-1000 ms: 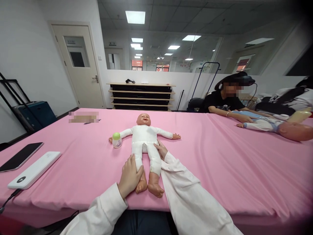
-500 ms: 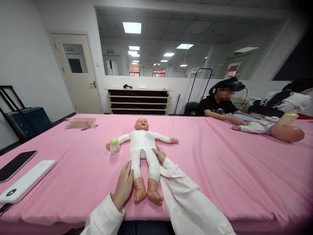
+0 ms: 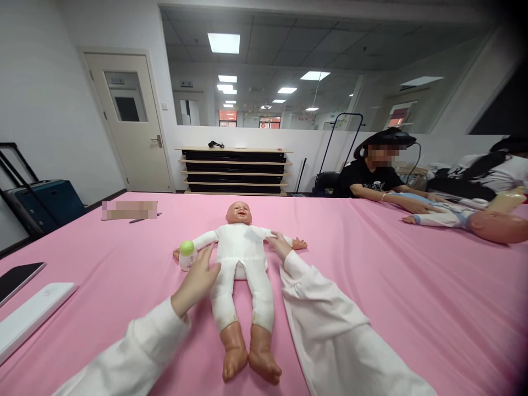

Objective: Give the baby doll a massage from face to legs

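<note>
A baby doll (image 3: 241,245) with a white cloth body lies on its back, arms spread and feet toward me. My left hand (image 3: 198,280) is open beside the doll's hip, fingers pointing up toward its arm. Just past those fingers stands a small white bottle with a green cap (image 3: 187,249), partly covered by the hand and resting by the doll's hand. On the other side my right hand (image 3: 281,246) is open, its fingertips at the doll's outstretched arm. Neither hand holds anything.
Pink cloth (image 3: 342,264) covers the table. At left lie a white power bank (image 3: 37,313) and a dark phone (image 3: 18,279); a pen (image 3: 142,219) lies farther back. A co-worker (image 3: 371,176) at right handles another doll (image 3: 497,225). A slatted rack (image 3: 235,170) stands behind.
Both hands have moved up along the doll, the left from its leg to beside its hip near the bottle, the right from its hip to its arm. The view has shifted slightly.
</note>
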### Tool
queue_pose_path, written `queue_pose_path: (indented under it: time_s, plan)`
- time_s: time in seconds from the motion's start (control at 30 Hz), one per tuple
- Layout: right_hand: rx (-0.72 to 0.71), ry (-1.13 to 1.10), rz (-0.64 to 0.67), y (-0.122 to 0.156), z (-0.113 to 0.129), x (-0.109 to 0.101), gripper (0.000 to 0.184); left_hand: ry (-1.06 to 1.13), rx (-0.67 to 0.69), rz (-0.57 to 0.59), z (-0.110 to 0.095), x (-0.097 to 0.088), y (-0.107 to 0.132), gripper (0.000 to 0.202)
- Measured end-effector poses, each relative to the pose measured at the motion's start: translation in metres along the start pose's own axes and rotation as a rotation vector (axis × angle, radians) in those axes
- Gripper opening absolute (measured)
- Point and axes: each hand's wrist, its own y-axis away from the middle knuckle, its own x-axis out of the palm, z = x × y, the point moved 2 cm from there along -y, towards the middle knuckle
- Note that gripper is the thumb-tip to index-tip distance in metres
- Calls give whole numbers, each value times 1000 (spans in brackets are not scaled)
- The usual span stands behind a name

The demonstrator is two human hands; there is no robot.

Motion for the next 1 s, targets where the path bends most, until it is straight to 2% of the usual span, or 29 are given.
queue_pose_path:
  time_s: [0.03, 0.1, 0.17, 0.27, 0.4, 0.5, 0.63, 0.77, 1.0]
  plan:
    - [19, 9, -26, -16, 7, 3, 31, 0, -1, -41, -11, 3, -23, 59]
    - [27, 23, -70, -46, 20, 15, 36, 68, -87, -128, -27, 15, -72, 62]
    - [-3, 16, -92, -72, 31, 30, 43, 99, -122, -154, -34, 33, -120, 64]
    - [-28, -12, -88, -100, 35, 51, 50, 156, -148, -198, -30, 57, -176, 66]
    - [-52, -49, -51, -128, 23, 70, 56, 235, -172, -237, -15, 72, -218, 67]
    - [-62, -62, -30, -144, 10, 82, 59, 262, -175, -243, -6, 76, -234, 68]
    - [-52, -63, -2, -152, -7, 94, 55, 253, -183, -222, 1, 81, -242, 68]
    - [-67, -55, 9, -152, -16, 97, 45, 200, -148, -206, 1, 88, -241, 63]
    - [-147, -13, -17, -142, -21, 93, 44, 95, -27, -265, -1, 96, -229, 56]
